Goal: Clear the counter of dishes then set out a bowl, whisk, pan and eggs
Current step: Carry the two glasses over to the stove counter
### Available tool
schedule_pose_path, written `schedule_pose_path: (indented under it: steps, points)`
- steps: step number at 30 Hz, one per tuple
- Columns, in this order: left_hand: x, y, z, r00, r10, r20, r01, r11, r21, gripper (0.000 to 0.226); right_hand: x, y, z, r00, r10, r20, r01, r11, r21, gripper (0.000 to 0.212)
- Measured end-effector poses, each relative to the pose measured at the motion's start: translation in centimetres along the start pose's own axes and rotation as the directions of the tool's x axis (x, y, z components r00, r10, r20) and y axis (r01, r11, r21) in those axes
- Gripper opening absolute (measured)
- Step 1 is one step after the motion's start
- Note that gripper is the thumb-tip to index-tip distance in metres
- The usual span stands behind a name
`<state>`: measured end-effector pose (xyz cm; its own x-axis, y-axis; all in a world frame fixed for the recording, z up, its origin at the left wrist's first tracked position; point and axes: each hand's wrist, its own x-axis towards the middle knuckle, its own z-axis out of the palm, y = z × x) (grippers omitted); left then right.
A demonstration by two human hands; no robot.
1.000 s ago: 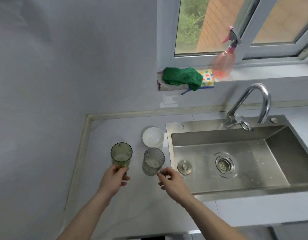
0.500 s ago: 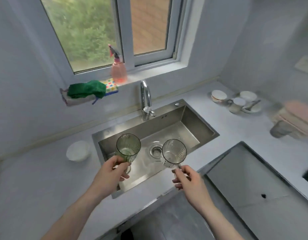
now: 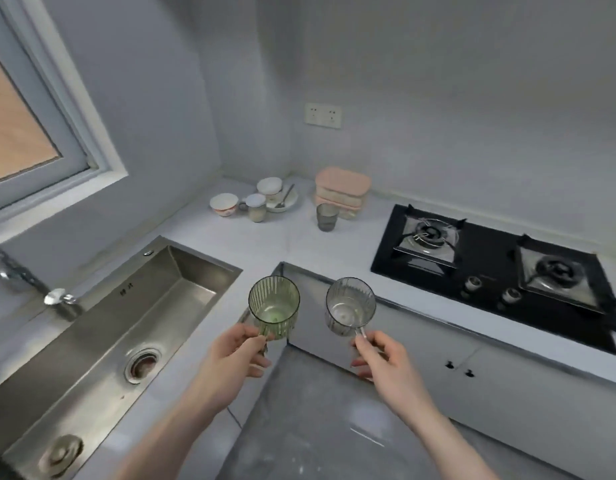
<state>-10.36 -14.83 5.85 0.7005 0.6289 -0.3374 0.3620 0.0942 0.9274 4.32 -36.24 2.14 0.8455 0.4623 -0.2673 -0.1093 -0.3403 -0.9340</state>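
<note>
Grey L-shaped counter [image 3: 251, 244] filled the frame, with the steel sink [image 3: 133, 317] at lower left and a black gas hob [image 3: 500, 268] at right. You held two ribbed glasses in the air at centre frame, over the inner corner of the counter's edge. Your left hand [image 3: 235, 356] was closed on the foot of the green glass [image 3: 274, 306]; your right hand [image 3: 386, 362] pinched the clear glass [image 3: 350, 308] by what looked like a thin handle or stem. Both glasses tilted mouth-first toward the camera. Neither touched the other or the counter.

More dishes stood at the back corner, upper centre: a patterned bowl [image 3: 224, 203], two white cups [image 3: 256, 206] and a plate with a spoon [image 3: 282, 199]. A dark tumbler [image 3: 326, 216] stood just in front of a stack of pink cloths [image 3: 342, 188]. Judgement: clearing was under way, far from done.

Risks: the right-hand pinch was narrow, so the clear glass could swing or slip if you moved fast. The two glasses hung close together and could knock. A little liquid seemed to sit in the green glass; at that tilt it could spill.

Hidden or unclear: the tap at left was blurred and cut off by the frame edge. No whisk, pan or eggs were in view. Your fingers covered the base of the green glass.
</note>
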Motion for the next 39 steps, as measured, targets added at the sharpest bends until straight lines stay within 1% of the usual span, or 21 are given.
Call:
schedule_pose_path:
  steps: [4, 7, 9, 13, 18, 20, 23, 26, 30, 33, 35, 39]
  points:
    - [2.5, 2.0, 6.9, 0.99, 0.042, 0.138, -0.05, 0.997, 0.056, 0.01, -0.3, 2.3, -6.9, 0.986, 0.063, -0.152, -0.05, 0.995, 0.084, 0.019]
    - [4.5, 3.1, 11.7, 0.962, 0.057, 0.267, -0.092, 0.988, 0.122, 0.01, -0.6, 4.1, -11.2, 0.959, 0.096, -0.267, -0.056, 0.987, 0.153, 0.018]
    - [6.0, 4.0, 15.7, 0.934, 0.05, 0.355, -0.113, 0.981, 0.158, 0.011, -0.8, 5.3, -14.2, 0.927, 0.136, -0.35, -0.069, 0.978, 0.198, 0.017]
    - [8.2, 5.4, 22.5, 0.881, 0.037, 0.471, -0.142, 0.972, 0.188, 0.013, -0.6, 7.0, -18.6, 0.873, 0.213, -0.438, -0.105, 0.961, 0.258, 0.017]
    - [11.4, 7.1, 31.5, 0.783, 0.013, 0.622, -0.182, 0.961, 0.209, 0.012, 1.3, 8.6, -24.3, 0.777, 0.292, -0.558, -0.128, 0.941, 0.315, 0.018]
    - [12.3, 7.5, 33.7, 0.754, -0.003, 0.656, -0.2, 0.952, 0.234, 0.012, 1.8, 8.9, -25.9, 0.746, 0.32, -0.584, -0.132, 0.931, 0.341, 0.019]
    - [14.9, 8.0, 37.6, 0.7, -0.05, 0.713, -0.229, 0.929, 0.29, 0.011, 3.0, 9.4, -28.6, 0.671, 0.362, -0.648, -0.111, 0.912, 0.395, 0.018]
    - [17.0, 8.8, 42.1, 0.633, -0.101, 0.768, -0.268, 0.901, 0.34, 0.015, 3.3, 9.9, -31.1, 0.603, 0.38, -0.702, -0.084, 0.905, 0.418, 0.019]
    - [17.0, 9.9, 48.0, 0.542, -0.151, 0.827, -0.299, 0.885, 0.357, 0.012, 2.1, 11.2, -33.8, 0.522, 0.415, -0.746, -0.057, 0.889, 0.454, 0.02]
    - [16.6, 10.6, 52.6, 0.489, -0.163, 0.857, -0.33, 0.875, 0.355, 0.018, 1.2, 12.1, -36.3, 0.464, 0.448, -0.764, -0.049, 0.874, 0.483, 0.021]
    - [16.0, 10.6, 55.5, 0.464, -0.173, 0.869, -0.358, 0.86, 0.362, 0.015, 0.6, 12.8, -38.0, 0.441, 0.461, -0.77, -0.03, 0.865, 0.501, 0.021]
    - [14.1, 10.1, 61.5, 0.44, -0.188, 0.878, -0.349, 0.865, 0.36, 0.015, 0.2, 14.9, -42.3, 0.396, 0.488, -0.778, -0.013, 0.85, 0.526, 0.021]
